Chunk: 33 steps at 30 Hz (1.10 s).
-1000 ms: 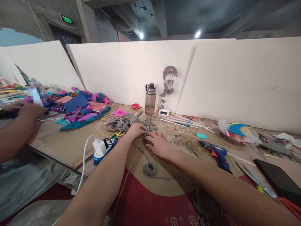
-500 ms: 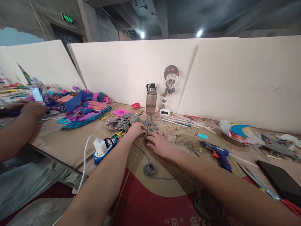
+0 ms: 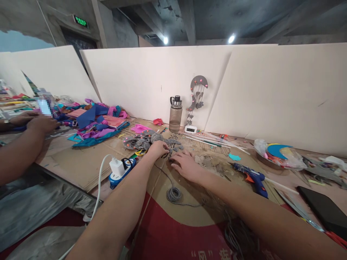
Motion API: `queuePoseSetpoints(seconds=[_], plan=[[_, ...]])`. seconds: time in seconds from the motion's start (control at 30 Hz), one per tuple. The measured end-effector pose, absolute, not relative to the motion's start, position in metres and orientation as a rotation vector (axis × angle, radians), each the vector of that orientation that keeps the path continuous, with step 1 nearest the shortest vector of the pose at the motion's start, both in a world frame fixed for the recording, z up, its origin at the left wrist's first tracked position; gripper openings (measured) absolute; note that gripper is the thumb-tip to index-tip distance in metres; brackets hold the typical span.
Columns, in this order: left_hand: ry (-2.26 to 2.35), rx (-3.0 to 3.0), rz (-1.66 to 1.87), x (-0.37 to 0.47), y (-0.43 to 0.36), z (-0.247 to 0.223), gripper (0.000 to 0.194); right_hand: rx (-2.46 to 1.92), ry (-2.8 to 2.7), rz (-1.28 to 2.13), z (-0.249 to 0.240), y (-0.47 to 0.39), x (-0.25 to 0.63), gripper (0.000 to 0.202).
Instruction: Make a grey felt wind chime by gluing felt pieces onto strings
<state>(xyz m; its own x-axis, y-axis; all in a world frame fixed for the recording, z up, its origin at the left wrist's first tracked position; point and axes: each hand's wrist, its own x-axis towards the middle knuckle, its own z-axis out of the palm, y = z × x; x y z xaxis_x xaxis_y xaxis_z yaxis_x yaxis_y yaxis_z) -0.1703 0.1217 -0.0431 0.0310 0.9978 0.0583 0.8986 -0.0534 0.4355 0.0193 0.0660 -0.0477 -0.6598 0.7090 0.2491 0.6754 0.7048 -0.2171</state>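
Observation:
My left hand (image 3: 159, 148) is closed in a pinch over the cardboard, on what looks like the grey cord. The cord comes out below this hand and leads down to a small coil (image 3: 173, 195). Just right of it my right hand (image 3: 184, 164) rests on the cardboard, fingers apart and slightly bent, with nothing visible in it. Beyond the left hand lies a heap of grey felt pieces (image 3: 132, 141) with pink and orange dots, and a ball of grey yarn (image 3: 156, 137). Small grey felt pieces (image 3: 176, 142) lie past my fingertips.
A blue power strip (image 3: 121, 173) sits left of my left forearm. To the right are a glue gun (image 3: 251, 176), scissors (image 3: 298, 209) and a black phone (image 3: 322, 206). A bottle (image 3: 175, 115) and white clock (image 3: 190, 129) stand behind. A co-worker's hands (image 3: 40, 122) are far left.
Both hands stay almost in place; my right hand's fingertips have drawn slightly away from the left. The whole view has shifted a little.

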Motion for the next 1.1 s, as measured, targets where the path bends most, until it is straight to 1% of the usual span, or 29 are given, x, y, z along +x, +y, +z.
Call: queuePoseSetpoints(seconds=[0.6,0.73,0.83,0.97,1.1], plan=[[1.916,2.047,0.522,-0.172,0.122,-0.044,0.024,-1.099,-2.567,0.117,-0.042,0.052,0.027,0.025],[1.916,2.041,0.521,-0.172,0.121,-0.043,0.027,-1.135,-2.565,0.123,-0.036,0.046,0.033,0.029],[1.917,2.034,0.533,-0.173,0.120,-0.042,0.029,-1.162,-2.522,0.114,-0.030,0.043,0.044,0.032],[1.920,2.027,0.573,-0.174,0.117,-0.039,0.029,-1.121,-2.373,0.101,-0.021,0.045,0.071,0.031],[1.919,2.032,0.640,-0.173,0.113,-0.034,0.027,-1.258,-2.130,0.143,-0.005,0.048,0.112,0.028]])
